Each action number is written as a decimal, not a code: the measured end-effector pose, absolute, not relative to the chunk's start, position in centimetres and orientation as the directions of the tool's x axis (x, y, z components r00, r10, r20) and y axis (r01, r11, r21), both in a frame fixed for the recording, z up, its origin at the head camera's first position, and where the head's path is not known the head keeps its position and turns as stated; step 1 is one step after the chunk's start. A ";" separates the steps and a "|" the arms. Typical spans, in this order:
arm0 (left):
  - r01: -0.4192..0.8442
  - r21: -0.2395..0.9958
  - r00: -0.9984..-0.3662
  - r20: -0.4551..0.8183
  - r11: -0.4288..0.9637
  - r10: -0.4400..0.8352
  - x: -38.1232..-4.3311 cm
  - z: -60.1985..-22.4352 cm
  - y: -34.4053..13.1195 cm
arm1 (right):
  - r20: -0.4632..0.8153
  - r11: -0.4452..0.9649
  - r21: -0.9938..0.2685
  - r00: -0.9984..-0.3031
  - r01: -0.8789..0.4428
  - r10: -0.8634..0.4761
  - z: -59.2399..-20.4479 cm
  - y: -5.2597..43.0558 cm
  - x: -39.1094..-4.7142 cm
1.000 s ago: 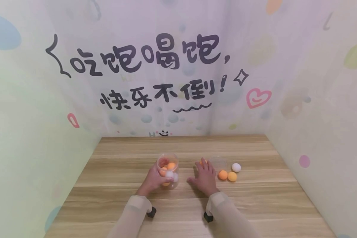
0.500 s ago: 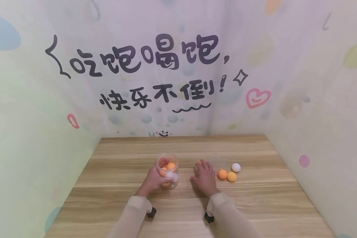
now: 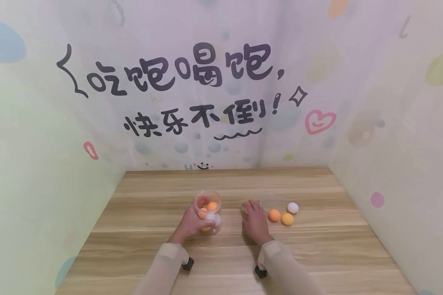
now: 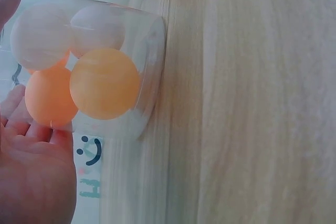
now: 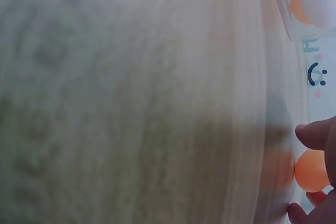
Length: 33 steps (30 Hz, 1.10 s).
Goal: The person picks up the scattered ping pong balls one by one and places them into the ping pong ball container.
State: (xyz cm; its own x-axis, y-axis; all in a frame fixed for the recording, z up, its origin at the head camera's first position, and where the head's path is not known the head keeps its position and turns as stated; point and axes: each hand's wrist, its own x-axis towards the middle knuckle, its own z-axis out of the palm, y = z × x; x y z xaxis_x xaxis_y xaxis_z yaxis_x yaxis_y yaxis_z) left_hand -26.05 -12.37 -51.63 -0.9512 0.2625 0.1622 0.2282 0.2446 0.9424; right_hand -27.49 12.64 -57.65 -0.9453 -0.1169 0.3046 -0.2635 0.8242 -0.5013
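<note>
My left hand (image 3: 186,225) grips a clear plastic jar (image 4: 153,51) from its left side, the thumb across the near wall. Inside the upright, lidless jar lie white and orange ping-pong balls, among them a yellowish-orange one (image 4: 105,84). To the right of the jar, my right hand (image 3: 256,223) is low over the table, its fingers and thumb curled around an orange ping-pong ball (image 5: 311,170). That ball is mostly hidden under the fingers in the head view; the right wrist view has it between thumb and fingers.
Right of the right hand lie an orange ball (image 3: 274,215), a yellowish-orange ball (image 3: 287,219) and a white ball (image 3: 293,207). Behind them a clear round lid (image 3: 270,202) lies flat. The wooden table (image 3: 162,184) meets printed walls at the back and sides.
My right hand has drawn slightly toward me, and its thumb has come in toward the fingers. The loose orange ball beside it has shifted a little left. The left hand and jar stay put.
</note>
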 end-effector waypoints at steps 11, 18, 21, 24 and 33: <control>0.224 0.940 -0.959 0.167 0.257 0.228 -27.8 -54.9 -12.6 | 0.434 0.811 -0.460 -0.888 -0.362 -0.150 -58.2 12.8 -27.3; 0.219 0.942 -0.961 0.161 0.255 0.227 -27.8 -54.8 -12.6 | 0.400 0.805 -0.484 -0.905 -0.342 -0.144 -58.6 13.0 -27.3; 0.217 0.941 -0.961 0.159 0.260 0.226 -27.7 -54.9 -12.6 | 0.370 0.788 -0.525 -0.920 -0.323 -0.130 -58.7 13.0 -27.3; 0.219 0.940 -0.961 0.161 0.262 0.225 -27.7 -54.9 -12.6 | 0.328 0.770 -0.570 -0.938 -0.288 -0.108 -58.8 13.0 -27.3; 0.231 0.939 -0.959 0.176 0.254 0.221 -27.8 -54.9 -12.5 | 0.291 0.734 -0.630 -0.953 -0.253 -0.080 -58.7 13.0 -27.2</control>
